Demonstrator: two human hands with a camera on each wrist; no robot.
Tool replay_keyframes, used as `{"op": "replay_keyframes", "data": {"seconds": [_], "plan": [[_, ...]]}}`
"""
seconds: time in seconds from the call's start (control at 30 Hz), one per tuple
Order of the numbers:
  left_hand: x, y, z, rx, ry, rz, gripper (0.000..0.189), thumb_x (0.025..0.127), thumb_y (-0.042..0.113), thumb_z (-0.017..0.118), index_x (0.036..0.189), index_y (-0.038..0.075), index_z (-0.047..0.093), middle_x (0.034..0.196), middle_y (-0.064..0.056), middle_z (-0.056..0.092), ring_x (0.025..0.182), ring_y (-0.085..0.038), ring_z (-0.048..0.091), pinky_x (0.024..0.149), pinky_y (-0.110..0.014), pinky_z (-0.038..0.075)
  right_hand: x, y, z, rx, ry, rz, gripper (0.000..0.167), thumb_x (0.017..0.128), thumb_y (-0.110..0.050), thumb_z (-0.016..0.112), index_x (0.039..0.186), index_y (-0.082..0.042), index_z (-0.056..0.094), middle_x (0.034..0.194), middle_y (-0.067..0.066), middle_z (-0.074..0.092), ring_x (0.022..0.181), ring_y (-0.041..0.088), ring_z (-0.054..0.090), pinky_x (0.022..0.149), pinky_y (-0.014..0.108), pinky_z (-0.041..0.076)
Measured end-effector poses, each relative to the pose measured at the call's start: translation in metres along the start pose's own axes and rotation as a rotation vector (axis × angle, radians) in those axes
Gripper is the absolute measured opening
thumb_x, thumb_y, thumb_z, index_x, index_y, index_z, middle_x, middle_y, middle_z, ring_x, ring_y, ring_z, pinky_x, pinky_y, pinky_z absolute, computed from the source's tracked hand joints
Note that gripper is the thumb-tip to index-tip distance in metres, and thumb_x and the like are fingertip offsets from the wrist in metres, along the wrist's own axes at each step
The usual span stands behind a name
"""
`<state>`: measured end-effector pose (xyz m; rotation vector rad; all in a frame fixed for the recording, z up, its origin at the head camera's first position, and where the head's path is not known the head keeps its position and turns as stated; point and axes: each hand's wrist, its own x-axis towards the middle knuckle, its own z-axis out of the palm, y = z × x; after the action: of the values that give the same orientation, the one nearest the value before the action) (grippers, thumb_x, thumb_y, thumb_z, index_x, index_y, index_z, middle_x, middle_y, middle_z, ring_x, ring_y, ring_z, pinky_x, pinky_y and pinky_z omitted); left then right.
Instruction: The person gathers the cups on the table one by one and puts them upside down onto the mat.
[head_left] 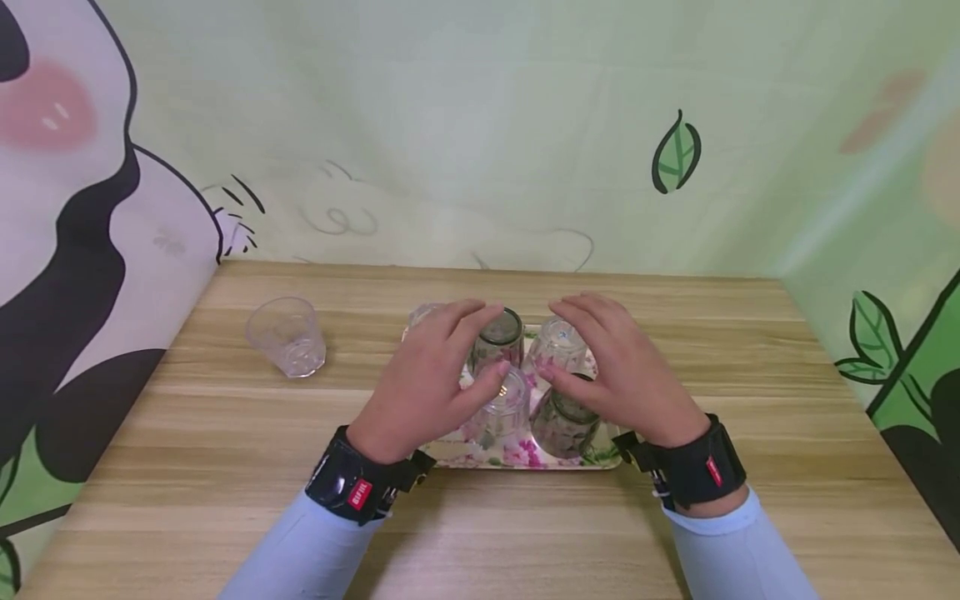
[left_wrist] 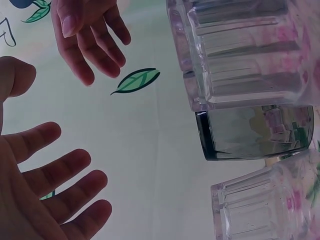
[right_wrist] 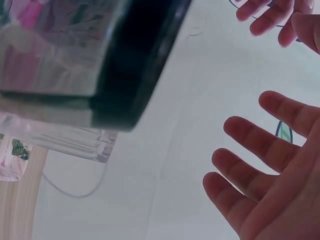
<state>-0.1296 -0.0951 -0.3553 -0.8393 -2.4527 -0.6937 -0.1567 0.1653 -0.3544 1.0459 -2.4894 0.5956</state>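
Both hands hover over a floral tray [head_left: 480, 461] that carries several upside-down glasses. My left hand [head_left: 427, 375] spreads its fingers above the tray's left side, partly covering a clear glass [head_left: 422, 314] at the back. My right hand [head_left: 626, 371] is held likewise over the right side. Between and below them stand a dark-tinted glass [head_left: 501, 333] and a clear glass [head_left: 561, 343] in the back, with another clear glass [head_left: 504, 412] and a dark glass [head_left: 562, 429] in front. Both wrist views show relaxed, parted fingers [left_wrist: 65, 172] [right_wrist: 260, 145] holding nothing.
One clear glass [head_left: 288, 337] stands upright, mouth up, on the wooden table [head_left: 225, 467] left of the tray. Behind the table's back edge rises a pale green wall covering [head_left: 450, 167] with painted leaves and a panda.
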Motion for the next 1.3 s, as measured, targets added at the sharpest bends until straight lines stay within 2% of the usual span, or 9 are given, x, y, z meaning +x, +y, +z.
{"op": "replay_keyframes", "data": {"seconds": [0.43, 0.7, 1.03, 1.3], "plan": [[0.001, 0.001, 0.002, 0.014, -0.041, -0.029, 0.058, 0.096, 0.042, 0.059, 0.145, 0.011, 0.049, 0.142, -0.015, 0.053, 0.129, -0.031, 0.053, 0.107, -0.049, 0.045, -0.001, 0.002, -0.001, -0.001, -0.039, 0.039, 0.077, 0.085, -0.042, 0.075, 0.148, -0.008, 0.047, 0.145, 0.017, 0.051, 0.139, 0.038, 0.041, 0.113, 0.057, 0.037], [0.001, -0.001, 0.002, -0.007, -0.016, -0.01, 0.056, 0.096, 0.04, 0.06, 0.143, 0.01, 0.052, 0.14, -0.015, 0.055, 0.127, -0.031, 0.055, 0.107, -0.048, 0.046, -0.002, 0.002, -0.001, 0.014, -0.052, 0.035, 0.077, 0.084, -0.041, 0.075, 0.147, -0.008, 0.047, 0.145, 0.016, 0.05, 0.14, 0.038, 0.04, 0.113, 0.058, 0.036], [0.0, -0.006, -0.001, 0.017, -0.013, -0.037, 0.056, 0.096, 0.041, 0.06, 0.141, 0.009, 0.054, 0.141, -0.018, 0.055, 0.128, -0.033, 0.053, 0.109, -0.048, 0.044, -0.001, 0.003, -0.002, 0.018, -0.049, 0.02, 0.076, 0.084, -0.041, 0.075, 0.147, -0.008, 0.047, 0.145, 0.017, 0.05, 0.14, 0.037, 0.04, 0.112, 0.057, 0.037], [-0.005, -0.014, -0.01, 0.023, -0.031, -0.095, 0.056, 0.096, 0.041, 0.061, 0.141, 0.007, 0.053, 0.143, -0.018, 0.053, 0.132, -0.034, 0.05, 0.111, -0.05, 0.042, -0.003, 0.004, 0.0, 0.034, -0.056, 0.032, 0.075, 0.084, -0.04, 0.075, 0.147, -0.009, 0.048, 0.146, 0.016, 0.049, 0.14, 0.036, 0.039, 0.114, 0.056, 0.036]]}}
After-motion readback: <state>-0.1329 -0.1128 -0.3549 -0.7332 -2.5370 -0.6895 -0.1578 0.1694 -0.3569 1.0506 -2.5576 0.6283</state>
